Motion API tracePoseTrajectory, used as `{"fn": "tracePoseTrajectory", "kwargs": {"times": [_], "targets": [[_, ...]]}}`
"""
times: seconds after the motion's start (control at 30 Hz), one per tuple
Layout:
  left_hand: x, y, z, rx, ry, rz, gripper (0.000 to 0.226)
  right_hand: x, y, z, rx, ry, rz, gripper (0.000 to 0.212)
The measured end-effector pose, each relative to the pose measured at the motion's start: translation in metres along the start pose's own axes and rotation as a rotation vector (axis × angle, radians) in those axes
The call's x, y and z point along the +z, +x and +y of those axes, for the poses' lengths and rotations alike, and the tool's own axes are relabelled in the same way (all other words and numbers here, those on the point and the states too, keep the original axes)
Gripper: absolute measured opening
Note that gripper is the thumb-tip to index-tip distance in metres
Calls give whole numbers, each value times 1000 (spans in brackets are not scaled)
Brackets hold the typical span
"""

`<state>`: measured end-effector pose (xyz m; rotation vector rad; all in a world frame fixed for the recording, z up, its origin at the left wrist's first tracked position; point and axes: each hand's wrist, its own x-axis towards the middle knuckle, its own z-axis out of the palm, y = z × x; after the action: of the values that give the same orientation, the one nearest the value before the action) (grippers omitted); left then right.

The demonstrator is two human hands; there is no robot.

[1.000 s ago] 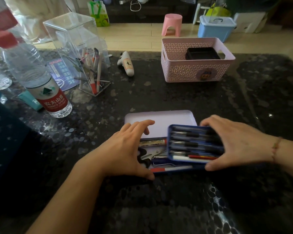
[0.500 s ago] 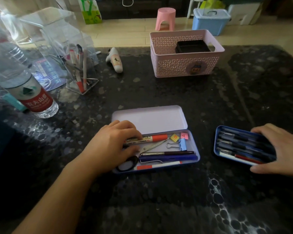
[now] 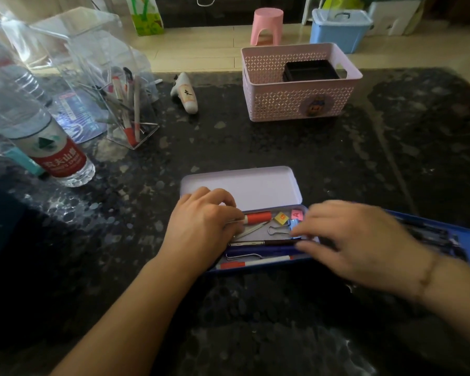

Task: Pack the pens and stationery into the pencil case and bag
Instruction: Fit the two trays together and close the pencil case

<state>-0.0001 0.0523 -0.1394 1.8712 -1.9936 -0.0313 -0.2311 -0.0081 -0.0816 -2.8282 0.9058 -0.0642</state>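
A water bottle (image 3: 57, 150) is standing at my far left on the desk (image 3: 282, 142), and a pink basket (image 3: 299, 85) is sitting opposite me.

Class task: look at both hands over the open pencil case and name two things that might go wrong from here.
1. The right hand is blurred as it reaches across the open pencil case; it might knock the small binder clips out.
2. The blue pen tray lies on the table behind that wrist, and a careless sweep might push it and scatter its pens.
The left hand rests on the red-capped marker, which steadies that end.
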Motion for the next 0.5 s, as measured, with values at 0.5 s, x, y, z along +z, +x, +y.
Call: {"fn": "tracePoseTrajectory", "kwargs": {"times": [0.5], "targets": [[-6,-1,10,-121,51,-16,15,15,49,-28,-58,-189,-287,21]]}}
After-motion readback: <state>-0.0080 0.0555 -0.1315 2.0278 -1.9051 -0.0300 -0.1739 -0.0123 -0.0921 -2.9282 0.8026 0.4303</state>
